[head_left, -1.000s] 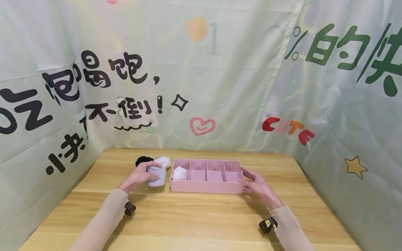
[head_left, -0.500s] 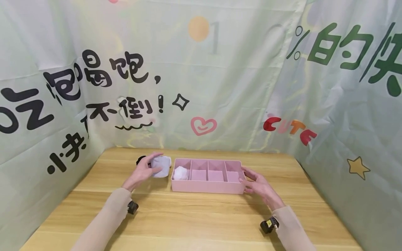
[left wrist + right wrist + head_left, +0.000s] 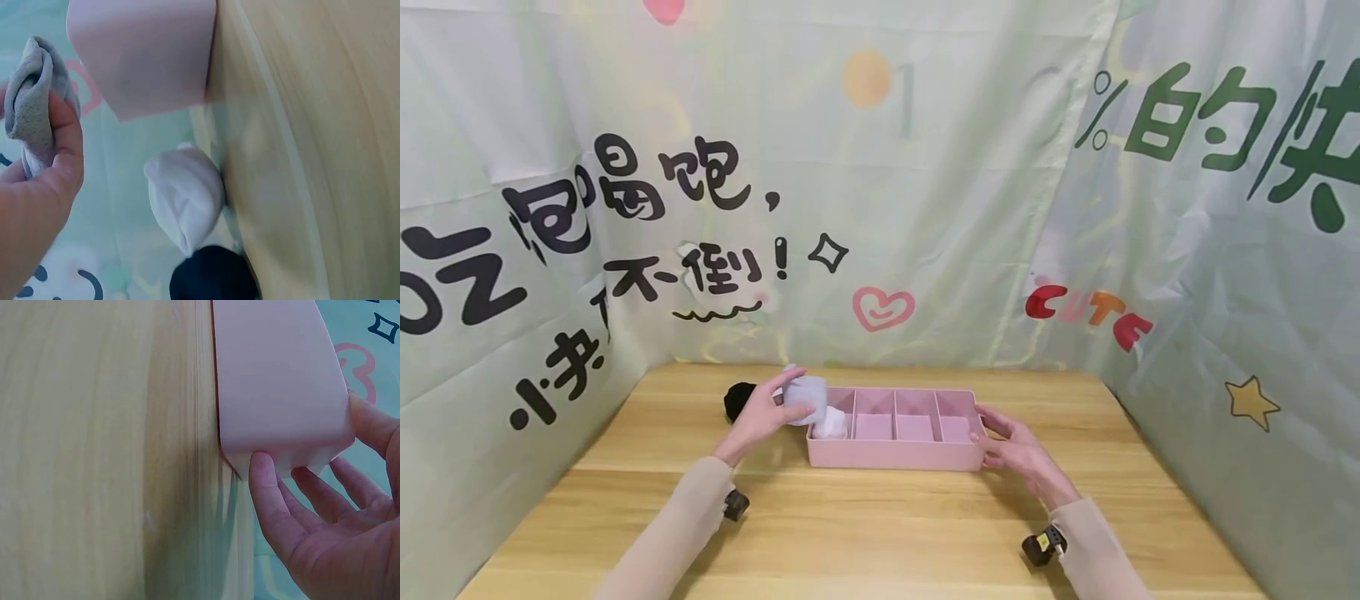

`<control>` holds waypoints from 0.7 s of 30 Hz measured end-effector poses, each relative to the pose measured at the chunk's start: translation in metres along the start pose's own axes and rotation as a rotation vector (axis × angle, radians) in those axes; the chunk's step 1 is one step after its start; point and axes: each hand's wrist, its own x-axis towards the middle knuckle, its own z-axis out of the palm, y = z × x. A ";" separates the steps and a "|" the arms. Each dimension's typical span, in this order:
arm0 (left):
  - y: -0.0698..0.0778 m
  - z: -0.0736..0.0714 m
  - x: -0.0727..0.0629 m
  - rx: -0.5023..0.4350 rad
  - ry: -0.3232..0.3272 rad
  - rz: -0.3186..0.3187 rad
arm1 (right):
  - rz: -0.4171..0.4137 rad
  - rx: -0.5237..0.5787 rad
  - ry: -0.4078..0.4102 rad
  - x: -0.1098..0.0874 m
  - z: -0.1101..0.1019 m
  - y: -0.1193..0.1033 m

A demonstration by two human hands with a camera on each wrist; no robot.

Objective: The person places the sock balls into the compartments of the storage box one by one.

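- Pinching a folded grey bundle (image 3: 806, 398) between thumb and fingers, the left hand (image 3: 762, 419) bears it clear of the counter (image 3: 880, 533), likely so that it passes over the rim.
- Spread around the far end of the pink box (image 3: 891, 454), the right hand (image 3: 1021, 447) rests its fingers against the wall, presumably to steady it.
- Just right of the left hand, the box's nearest compartment holds a white bundle (image 3: 830, 426); whether the grey one touches it, I cannot tell.
- Beyond the left hand, partly hidden by it, sits a black bundle (image 3: 740, 402), and beside that a loose white wad (image 3: 185, 197), seen from the left wrist, both probably grouped for easy reach.
- Soft and matte, the grey cloth looks rolled over on itself, its creased fold standing above the left thumb.
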 end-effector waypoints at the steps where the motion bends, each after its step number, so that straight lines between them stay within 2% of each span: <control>1: 0.001 0.003 0.000 0.000 -0.010 0.000 | 0.001 0.003 0.001 0.000 0.000 0.000; 7: 0.002 0.016 0.001 -0.006 -0.081 -0.001 | -0.001 0.006 -0.002 -0.001 0.002 0.000; 11: 0.001 0.026 0.004 0.006 -0.100 0.015 | 0.004 0.004 -0.002 -0.002 0.002 0.001; 21: 0.006 0.050 0.015 0.129 -0.041 0.120 | 0.004 0.002 0.011 -0.003 0.000 0.001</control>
